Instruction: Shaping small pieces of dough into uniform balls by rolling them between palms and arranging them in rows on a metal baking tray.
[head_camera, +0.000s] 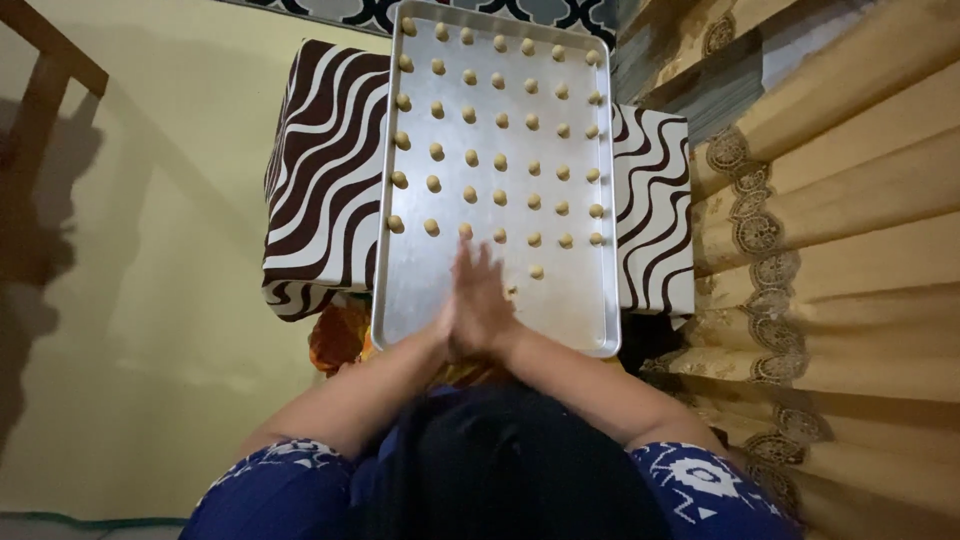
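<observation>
My left hand (458, 305) and my right hand (492, 305) are pressed palm to palm over the near end of a long metal baking tray (400, 280). Whatever lies between the palms is hidden. Several rows of small round dough balls (500, 162) fill most of the tray. One dough ball (537, 271) sits apart in the nearest row, just right of my fingertips. The near strip of the tray under my hands is bare metal.
The tray rests on a low stool or box with a brown and white wavy cover (325, 170). A tan curtain with lace trim (830, 230) hangs at the right. Yellowish floor (150, 300) spreads to the left. An orange thing (335, 340) shows below the tray.
</observation>
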